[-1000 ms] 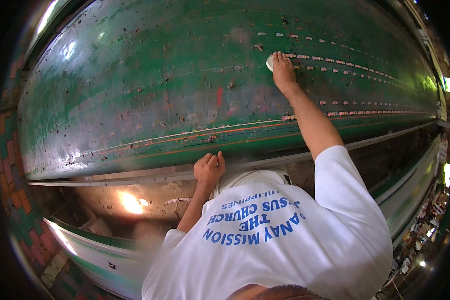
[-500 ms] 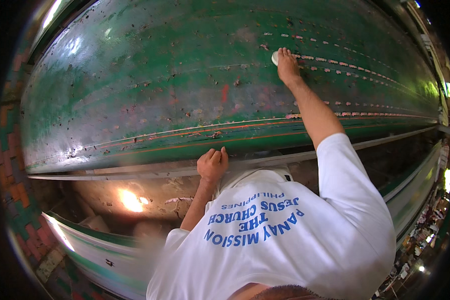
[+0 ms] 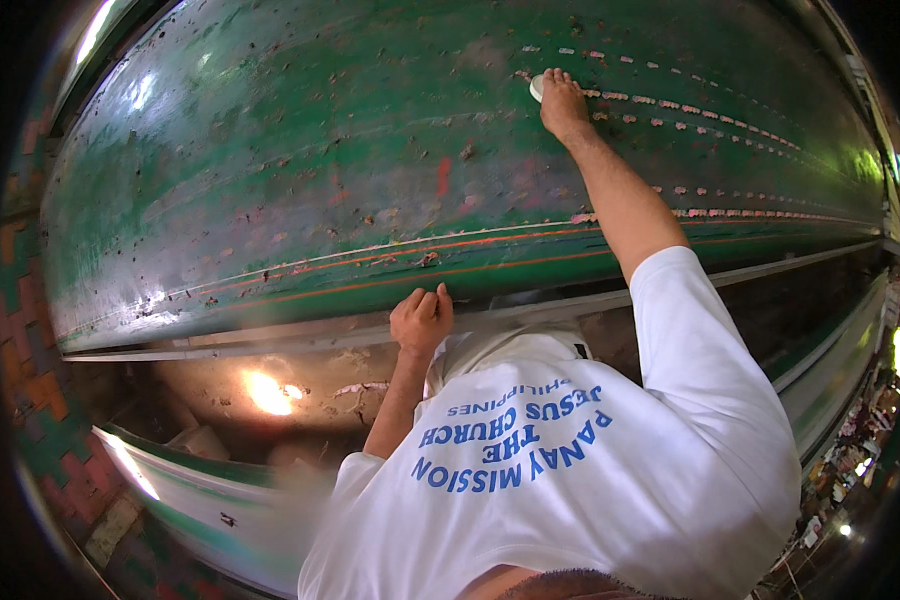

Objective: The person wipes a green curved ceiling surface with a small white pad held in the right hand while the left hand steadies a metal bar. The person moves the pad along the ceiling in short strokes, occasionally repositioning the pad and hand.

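White fabric is filling the nearest part of the view: a short-sleeved shirt [image 3: 610, 500] is covering the person's chest and shoulders, its blue lettering [image 3: 497, 440] running upside down. To the left, a white-and-green panel [image 3: 220, 515] is curving below a brown gap, where a bright patch of light [image 3: 268, 392] is glaring. Just past the waist, the left hand [image 3: 421, 318] is appearing beside the near edge of a broad green surface [image 3: 270, 130], its fingers curling into a loose fist, its thumb pointing away from the body — whether it is touching that edge, I cannot tell. Beyond it, orange lines [image 3: 470, 270] are running along the surface's near side, and a short red streak [image 3: 443, 177] is showing farther in. Farther out, the right arm is stretching forward and the right hand [image 3: 565, 104] is grasping a white rounded piece [image 3: 537, 88] — the fingers are lying side by side over it, and the piece is resting against the green surface. To the right of that hand, rows of pale marks [image 3: 690, 108] are trailing away.
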A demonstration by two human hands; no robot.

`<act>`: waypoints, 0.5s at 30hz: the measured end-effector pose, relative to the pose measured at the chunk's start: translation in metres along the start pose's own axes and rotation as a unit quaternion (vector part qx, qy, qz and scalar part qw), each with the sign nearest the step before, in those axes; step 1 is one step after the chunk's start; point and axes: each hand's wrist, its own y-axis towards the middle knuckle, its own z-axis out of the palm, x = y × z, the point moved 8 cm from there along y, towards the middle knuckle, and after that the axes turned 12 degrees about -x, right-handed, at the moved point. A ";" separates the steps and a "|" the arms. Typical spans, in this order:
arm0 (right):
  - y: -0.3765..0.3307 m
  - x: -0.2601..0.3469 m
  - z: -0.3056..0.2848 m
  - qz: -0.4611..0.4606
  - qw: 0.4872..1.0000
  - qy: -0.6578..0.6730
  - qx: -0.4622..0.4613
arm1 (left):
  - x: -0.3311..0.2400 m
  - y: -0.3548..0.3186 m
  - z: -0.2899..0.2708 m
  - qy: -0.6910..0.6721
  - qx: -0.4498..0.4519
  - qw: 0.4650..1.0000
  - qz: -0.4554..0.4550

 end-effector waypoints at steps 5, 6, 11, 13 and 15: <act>-0.063 0.013 0.002 -0.043 0.996 0.027 -0.066 | 0.003 -0.005 -0.002 0.015 0.002 1.000 -0.005; -0.066 0.012 0.004 -0.050 0.996 0.021 -0.070 | 0.004 -0.006 -0.001 0.027 0.010 1.000 0.001; -0.017 -0.014 0.001 -0.012 0.999 -0.013 -0.029 | 0.002 -0.003 0.002 0.009 0.022 1.000 0.009; -0.010 -0.015 -0.002 0.000 1.000 -0.003 -0.006 | 0.001 -0.003 0.001 0.003 0.014 1.000 0.001; -0.019 -0.008 -0.001 -0.018 1.000 -0.023 0.003 | 0.003 -0.002 -0.002 0.015 0.011 1.000 -0.007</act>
